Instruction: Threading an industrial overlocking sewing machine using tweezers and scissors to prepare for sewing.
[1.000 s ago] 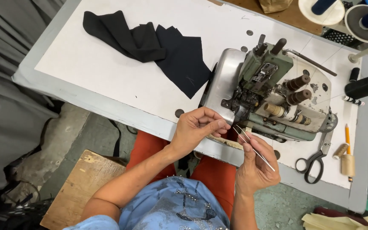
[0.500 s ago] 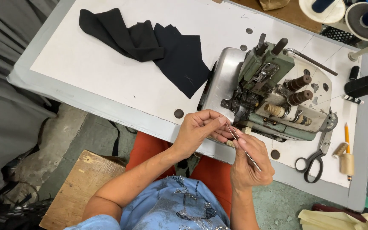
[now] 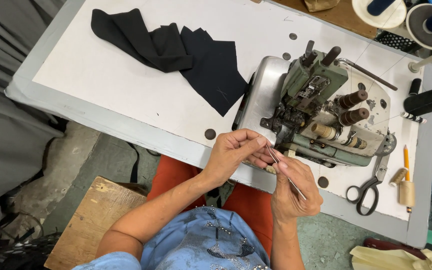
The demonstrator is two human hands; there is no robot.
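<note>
Here, low in the middle of the frame: left hand (image 3: 233,152) and right hand (image 3: 291,192), fingertips together at the front edge of the desk (image 3: 126,85). Right hand closed around thin metal tweezers (image 3: 287,175), tips up and to the left, toward the left hand's fingertips. Left hand pinched shut, thumb against forefinger, just beside the tweezer tips; whatever sits in the pinch too fine to tell. Both hands just below and in front of the green sewing machine (image 3: 316,107), right of centre on the desk, with brown knobs along its right side and a shiny metal plate on its left.

Upper left of the frame: black cloth pieces (image 3: 176,52), loosely overlapped on the white top, well apart from the hands. Lower right of the machine: black-handled scissors (image 3: 368,187) flat on the desk, blades toward the machine. Further right, near the desk's edge: an orange pencil (image 3: 406,162) and a small pale spool (image 3: 406,192). Top right corner: large thread cones (image 3: 428,20), partly cut off by the frame.

Below the desk: a wooden board (image 3: 93,220) at lower left on the floor, an orange garment over the lap, a blue top with small shiny beads at the bottom edge. Grey fabric down the left side of the frame.
</note>
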